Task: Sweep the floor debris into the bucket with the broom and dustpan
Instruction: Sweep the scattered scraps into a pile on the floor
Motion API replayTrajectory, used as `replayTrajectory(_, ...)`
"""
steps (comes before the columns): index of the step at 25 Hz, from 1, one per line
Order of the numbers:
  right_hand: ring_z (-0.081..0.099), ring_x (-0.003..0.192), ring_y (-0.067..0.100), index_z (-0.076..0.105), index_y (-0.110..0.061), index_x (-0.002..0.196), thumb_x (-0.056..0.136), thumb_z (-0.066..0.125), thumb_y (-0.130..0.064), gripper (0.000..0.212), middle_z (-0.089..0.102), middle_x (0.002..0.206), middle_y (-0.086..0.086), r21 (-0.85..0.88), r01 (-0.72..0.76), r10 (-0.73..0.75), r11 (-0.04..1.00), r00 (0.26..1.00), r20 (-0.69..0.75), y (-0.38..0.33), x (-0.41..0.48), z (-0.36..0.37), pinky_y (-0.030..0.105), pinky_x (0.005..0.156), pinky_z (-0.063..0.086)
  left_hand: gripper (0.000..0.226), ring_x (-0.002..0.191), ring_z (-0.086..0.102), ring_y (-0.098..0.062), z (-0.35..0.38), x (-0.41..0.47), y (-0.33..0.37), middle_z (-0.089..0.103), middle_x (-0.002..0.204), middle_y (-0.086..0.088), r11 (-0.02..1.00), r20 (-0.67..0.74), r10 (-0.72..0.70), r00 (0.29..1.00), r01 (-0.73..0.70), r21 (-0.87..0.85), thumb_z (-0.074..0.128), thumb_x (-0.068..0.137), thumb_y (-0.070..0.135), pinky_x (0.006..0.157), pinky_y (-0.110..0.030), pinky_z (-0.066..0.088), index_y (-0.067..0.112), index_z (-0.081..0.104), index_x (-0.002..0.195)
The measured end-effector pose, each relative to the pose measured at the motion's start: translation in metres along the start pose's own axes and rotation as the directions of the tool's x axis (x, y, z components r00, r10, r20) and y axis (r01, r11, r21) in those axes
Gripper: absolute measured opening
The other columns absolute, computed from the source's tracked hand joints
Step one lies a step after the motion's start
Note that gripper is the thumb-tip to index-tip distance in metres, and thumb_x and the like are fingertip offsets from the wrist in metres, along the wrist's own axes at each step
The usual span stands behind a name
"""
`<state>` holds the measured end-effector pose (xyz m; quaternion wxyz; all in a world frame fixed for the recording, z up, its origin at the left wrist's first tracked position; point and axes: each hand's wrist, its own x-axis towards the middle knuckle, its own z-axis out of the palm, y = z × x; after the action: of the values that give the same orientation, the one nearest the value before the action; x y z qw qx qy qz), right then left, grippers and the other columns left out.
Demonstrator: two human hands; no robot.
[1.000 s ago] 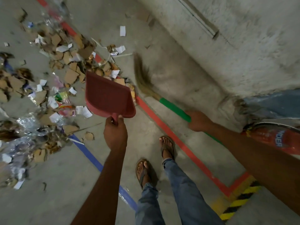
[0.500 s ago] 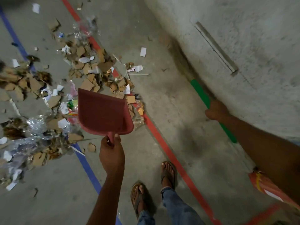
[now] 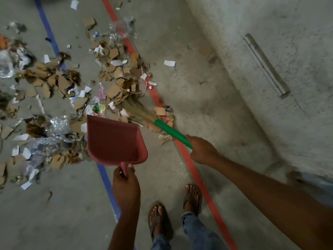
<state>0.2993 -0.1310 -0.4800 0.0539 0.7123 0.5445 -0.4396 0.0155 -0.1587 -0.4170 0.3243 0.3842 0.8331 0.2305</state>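
My left hand (image 3: 126, 186) grips the short handle of a red dustpan (image 3: 115, 139), whose mouth faces the debris. Nothing lies inside the pan. My right hand (image 3: 202, 149) holds the green handle of a grass broom (image 3: 171, 131). Its straw bristles (image 3: 135, 107) press into the litter just beyond the pan's right corner. Cardboard scraps, paper bits and clear plastic wrap (image 3: 115, 73) lie scattered over the concrete floor, from the pan out to the left edge and toward the top. No bucket shows in this view.
A rough concrete wall (image 3: 270, 60) with a metal strip runs along the right. Red tape (image 3: 196, 175) and blue tape (image 3: 108, 183) cross the floor diagonally. My sandalled feet (image 3: 174, 212) stand just behind the dustpan. A blurred object sits at the right edge.
The broom swung from beside the wall on the right down into the litter next to the dustpan. The view shifted, and the red object at the lower right left the frame.
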Motion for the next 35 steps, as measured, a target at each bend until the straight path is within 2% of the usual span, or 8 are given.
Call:
replayTrajectory(3, 0.058, 0.124, 0.029, 0.031, -0.022, 0.158, 0.082, 0.062, -0.012, 0.083, 0.053, 0.144, 0.005, 0.096, -0.049, 0.055, 0.994, 0.996, -0.067, -0.018, -0.081, 0.035, 0.039, 0.098, 0.051, 0.031, 0.086, 0.067, -0.028, -0.025, 0.000, -0.004, 0.072, 0.091, -0.006, 0.999, -0.028, -0.047, 0.999, 0.047, -0.002, 0.054, 0.102, 0.041, 0.074, -0.034, 0.041, 0.014, 0.067, 0.108)
replayTrajectory(8, 0.061, 0.118, 0.030, 0.033, -0.021, 0.158, 0.088, 0.064, -0.020, 0.076, 0.054, 0.140, 0.006, 0.087, -0.241, 0.252, 0.967, 0.954, -0.162, -0.016, -0.194, 0.079, 0.040, 0.091, 0.054, 0.027, 0.082, 0.066, -0.028, -0.049, -0.001, -0.020, 0.069, 0.083, -0.004, 0.995, 0.013, -0.091, 0.996, 0.092, -0.050, 0.054, 0.101, 0.042, 0.072, -0.036, 0.045, 0.018, 0.066, 0.100)
replayTrajectory(14, 0.067, 0.100, 0.033, 0.049, -0.012, 0.136, 0.092, 0.060, -0.038, 0.052, 0.064, 0.116, 0.012, 0.031, -0.455, 0.456, 0.890, 0.888, -0.053, -0.042, -0.158, 0.148, 0.041, 0.083, 0.057, 0.032, 0.087, 0.066, -0.027, -0.088, 0.007, -0.069, 0.071, 0.092, -0.004, 0.991, 0.045, -0.095, 0.994, 0.098, -0.091, 0.054, 0.099, 0.046, 0.078, -0.040, 0.051, 0.017, 0.067, 0.105)
replayTrajectory(20, 0.063, 0.116, 0.034, 0.043, -0.010, 0.141, 0.088, 0.064, -0.027, 0.059, 0.061, 0.130, 0.015, -0.034, -0.255, 0.257, 0.966, 0.964, 0.075, -0.175, -0.061, 0.181, 0.036, 0.091, 0.053, 0.029, 0.087, 0.069, -0.031, -0.145, 0.036, -0.137, 0.072, 0.091, -0.004, 0.989, -0.036, -0.108, 0.994, 0.103, -0.105, 0.056, 0.097, 0.048, 0.083, -0.046, 0.055, 0.021, 0.065, 0.101)
replayTrajectory(23, 0.061, 0.117, 0.035, 0.045, -0.012, 0.141, 0.087, 0.063, -0.021, 0.057, 0.060, 0.130, 0.015, -0.028, -0.120, 0.121, 0.992, 0.992, 0.042, -0.242, -0.046, 0.173, 0.038, 0.093, 0.054, 0.038, 0.084, 0.070, -0.028, -0.174, 0.050, -0.150, 0.072, 0.092, 0.003, 0.986, -0.075, -0.115, 0.990, 0.105, -0.126, 0.052, 0.093, 0.058, 0.081, -0.051, 0.058, 0.024, 0.065, 0.102)
replayTrajectory(26, 0.056, 0.125, 0.034, 0.031, -0.017, 0.155, 0.089, 0.060, -0.019, 0.073, 0.051, 0.141, 0.013, 0.003, -0.020, 0.020, 1.000, 0.999, -0.036, -0.280, -0.063, 0.163, 0.039, 0.101, 0.049, 0.032, 0.081, 0.070, -0.025, -0.197, 0.059, -0.142, 0.071, 0.090, 0.004, 0.985, -0.092, -0.110, 0.990, 0.096, -0.143, 0.052, 0.094, 0.056, 0.079, -0.052, 0.058, 0.026, 0.063, 0.099)
replayTrajectory(32, 0.057, 0.126, 0.034, 0.035, -0.020, 0.157, 0.081, 0.059, -0.006, 0.081, 0.053, 0.144, 0.012, 0.107, -0.057, 0.077, 0.993, 0.977, -0.198, -0.235, -0.135, 0.131, 0.038, 0.102, 0.049, 0.035, 0.081, 0.069, -0.031, -0.216, 0.066, -0.113, 0.070, 0.087, 0.002, 0.978, -0.074, -0.109, 0.991, 0.094, -0.187, 0.051, 0.092, 0.060, 0.078, -0.049, 0.058, 0.026, 0.062, 0.095)
replayTrajectory(35, 0.068, 0.104, 0.028, 0.054, -0.019, 0.144, 0.078, 0.063, -0.007, 0.068, 0.069, 0.119, 0.011, 0.202, -0.097, 0.144, 0.975, 0.961, -0.234, -0.179, -0.162, 0.099, 0.033, 0.083, 0.053, 0.030, 0.081, 0.068, -0.030, -0.204, 0.058, -0.082, 0.069, 0.082, -0.002, 0.979, -0.017, -0.086, 0.996, 0.082, -0.186, 0.054, 0.096, 0.048, 0.075, -0.042, 0.053, 0.020, 0.063, 0.093)
